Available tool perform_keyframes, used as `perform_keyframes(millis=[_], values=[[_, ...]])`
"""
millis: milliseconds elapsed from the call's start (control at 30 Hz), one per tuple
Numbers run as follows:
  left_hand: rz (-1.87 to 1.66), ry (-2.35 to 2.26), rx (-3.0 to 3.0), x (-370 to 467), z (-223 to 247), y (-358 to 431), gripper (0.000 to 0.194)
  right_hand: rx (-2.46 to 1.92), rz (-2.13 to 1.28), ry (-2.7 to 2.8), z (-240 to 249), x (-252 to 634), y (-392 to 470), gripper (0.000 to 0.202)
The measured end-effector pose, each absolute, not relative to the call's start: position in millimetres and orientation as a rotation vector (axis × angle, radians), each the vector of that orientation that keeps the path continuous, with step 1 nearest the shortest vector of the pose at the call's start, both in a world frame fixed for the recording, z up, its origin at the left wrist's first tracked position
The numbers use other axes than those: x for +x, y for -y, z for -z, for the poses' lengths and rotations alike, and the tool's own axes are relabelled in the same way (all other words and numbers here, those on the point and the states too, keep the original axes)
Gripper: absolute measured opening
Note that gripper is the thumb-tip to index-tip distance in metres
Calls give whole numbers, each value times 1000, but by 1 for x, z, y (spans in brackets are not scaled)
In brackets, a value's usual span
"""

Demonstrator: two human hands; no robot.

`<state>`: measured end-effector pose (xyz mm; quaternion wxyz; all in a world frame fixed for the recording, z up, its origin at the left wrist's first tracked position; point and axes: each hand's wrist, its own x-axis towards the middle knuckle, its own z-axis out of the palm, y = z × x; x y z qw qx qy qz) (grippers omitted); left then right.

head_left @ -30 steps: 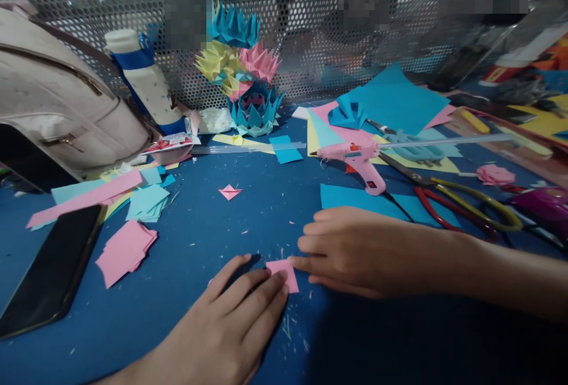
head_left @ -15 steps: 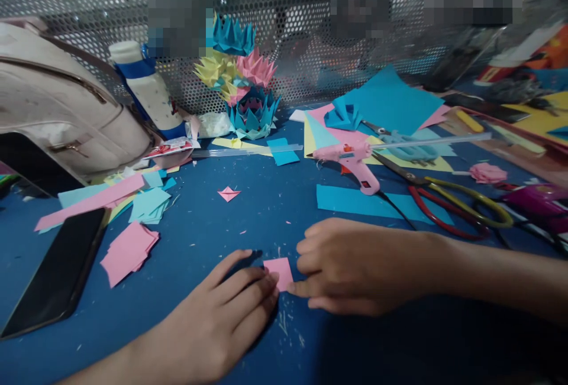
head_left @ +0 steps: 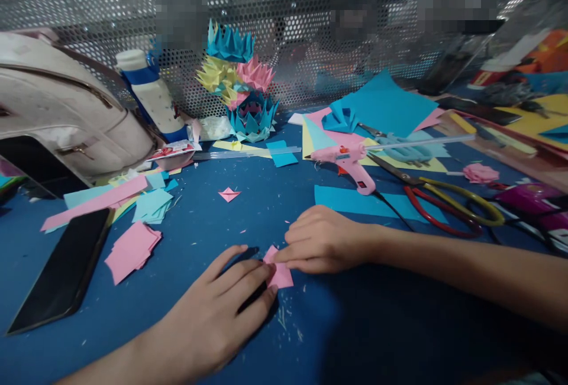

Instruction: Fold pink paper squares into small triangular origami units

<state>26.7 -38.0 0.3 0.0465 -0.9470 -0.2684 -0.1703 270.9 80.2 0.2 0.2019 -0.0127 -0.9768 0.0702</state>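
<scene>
A small pink square of paper lies on the blue table between my hands, one flap or corner pointing away from me. My left hand pins its left edge with the fingertips, the index finger lifted clear. From the right, my right hand presses its extended index finger on the upper part of the paper, the other fingers curled in. Part of the paper is covered by fingertips. Beyond sits a small folded pink piece. To the left are stacks of pink paper squares and light-blue paper squares.
A phone, backpack and bottle stand left. Folded paper flowers rise at the back. A pink glue gun, scissors and blue paper sheets lie right. A perforated metal panel closes the back.
My right hand has shifted left and away from me, its index finger moving from the paper's lower right corner to its upper part. The paper has turned, with a point now facing away.
</scene>
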Motion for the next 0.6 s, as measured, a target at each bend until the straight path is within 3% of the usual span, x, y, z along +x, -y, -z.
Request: perform_keyframes(millis=[333, 600], values=[[490, 1050, -3063, 26, -4, 37, 44, -177, -936, 2670, -5, 267, -87, 19], [487, 1122, -3139, 26, -7, 35, 52, -221, -1020, 2697, -7, 266, -88, 19]])
